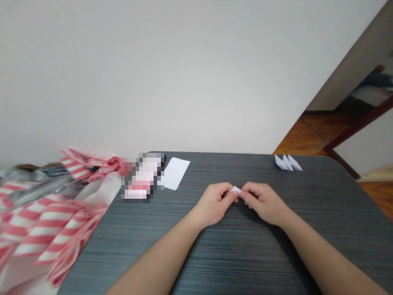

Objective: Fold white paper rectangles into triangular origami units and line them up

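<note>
My left hand (pixel 213 203) and my right hand (pixel 260 201) rest together on the dark grey table (pixel 233 254), near its middle. Both are closed in a pinch on a small folded white paper piece (pixel 236 189) held between their fingertips. Only a small corner of the paper shows above the fingers. A flat white paper sheet (pixel 175 173) lies to the left of my hands near the table's far edge. Three small folded white paper pieces (pixel 287 162) stand in a row at the far right of the table.
Red and white striped plastic bags (pixel 46 221) pile up at the table's left side. A blurred pink and white item (pixel 143 176) lies beside the paper sheet. A white wall stands behind the table, and a wooden floor (pixel 307 137) shows at the right.
</note>
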Action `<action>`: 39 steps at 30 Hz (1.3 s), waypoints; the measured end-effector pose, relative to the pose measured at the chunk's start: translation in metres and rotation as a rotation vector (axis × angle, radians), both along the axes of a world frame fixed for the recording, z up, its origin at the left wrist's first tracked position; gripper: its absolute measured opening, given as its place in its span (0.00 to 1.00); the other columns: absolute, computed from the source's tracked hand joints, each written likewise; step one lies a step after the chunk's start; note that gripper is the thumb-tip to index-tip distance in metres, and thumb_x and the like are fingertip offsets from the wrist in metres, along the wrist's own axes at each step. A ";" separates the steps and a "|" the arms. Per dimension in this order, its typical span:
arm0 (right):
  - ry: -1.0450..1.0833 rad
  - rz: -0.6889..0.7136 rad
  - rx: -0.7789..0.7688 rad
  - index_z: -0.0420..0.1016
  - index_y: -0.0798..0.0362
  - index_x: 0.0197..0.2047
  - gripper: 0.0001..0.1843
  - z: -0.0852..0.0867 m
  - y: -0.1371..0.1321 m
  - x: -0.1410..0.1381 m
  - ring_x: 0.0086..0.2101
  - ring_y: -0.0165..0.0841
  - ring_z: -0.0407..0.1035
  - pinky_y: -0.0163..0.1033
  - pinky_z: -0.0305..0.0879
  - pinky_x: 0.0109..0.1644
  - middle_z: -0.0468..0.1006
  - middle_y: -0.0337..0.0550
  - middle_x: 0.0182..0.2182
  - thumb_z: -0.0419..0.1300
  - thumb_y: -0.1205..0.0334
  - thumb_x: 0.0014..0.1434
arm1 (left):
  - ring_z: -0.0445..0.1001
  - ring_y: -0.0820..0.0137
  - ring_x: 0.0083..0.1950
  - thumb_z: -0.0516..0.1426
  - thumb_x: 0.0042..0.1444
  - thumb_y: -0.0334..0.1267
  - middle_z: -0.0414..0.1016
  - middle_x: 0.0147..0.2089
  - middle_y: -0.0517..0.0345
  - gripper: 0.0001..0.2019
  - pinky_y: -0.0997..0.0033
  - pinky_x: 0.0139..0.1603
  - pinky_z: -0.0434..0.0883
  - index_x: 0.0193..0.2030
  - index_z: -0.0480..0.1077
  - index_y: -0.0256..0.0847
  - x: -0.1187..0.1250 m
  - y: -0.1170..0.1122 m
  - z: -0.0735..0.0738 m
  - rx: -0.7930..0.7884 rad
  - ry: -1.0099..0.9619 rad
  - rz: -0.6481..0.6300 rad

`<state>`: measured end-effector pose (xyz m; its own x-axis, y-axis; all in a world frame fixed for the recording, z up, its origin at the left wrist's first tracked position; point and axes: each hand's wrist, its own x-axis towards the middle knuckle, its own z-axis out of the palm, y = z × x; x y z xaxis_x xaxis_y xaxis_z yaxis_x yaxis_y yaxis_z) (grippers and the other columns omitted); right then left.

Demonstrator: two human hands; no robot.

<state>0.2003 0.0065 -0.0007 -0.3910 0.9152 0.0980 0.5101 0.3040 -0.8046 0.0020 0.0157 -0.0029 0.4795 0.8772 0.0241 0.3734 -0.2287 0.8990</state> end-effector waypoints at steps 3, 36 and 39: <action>-0.026 -0.012 0.022 0.71 0.52 0.27 0.14 0.000 -0.001 -0.001 0.23 0.29 0.65 0.34 0.58 0.30 0.71 0.35 0.20 0.55 0.63 0.65 | 0.67 0.73 0.30 0.52 0.64 0.43 0.73 0.29 0.59 0.15 0.74 0.32 0.61 0.32 0.74 0.37 0.000 0.000 0.001 -0.010 -0.007 -0.001; 0.061 -0.082 -0.075 0.66 0.51 0.27 0.15 -0.001 0.000 0.001 0.22 0.29 0.63 0.34 0.59 0.28 0.69 0.34 0.19 0.54 0.58 0.66 | 0.58 0.75 0.22 0.53 0.61 0.41 0.61 0.18 0.66 0.12 0.76 0.25 0.57 0.30 0.70 0.39 0.001 0.001 0.004 -0.143 -0.120 0.116; 0.080 -0.106 -0.107 0.66 0.51 0.27 0.15 -0.001 0.000 0.001 0.21 0.29 0.64 0.34 0.59 0.29 0.70 0.34 0.19 0.54 0.59 0.65 | 0.58 0.75 0.22 0.54 0.61 0.41 0.61 0.19 0.66 0.11 0.76 0.25 0.57 0.30 0.71 0.39 0.001 0.001 0.004 -0.141 -0.118 0.119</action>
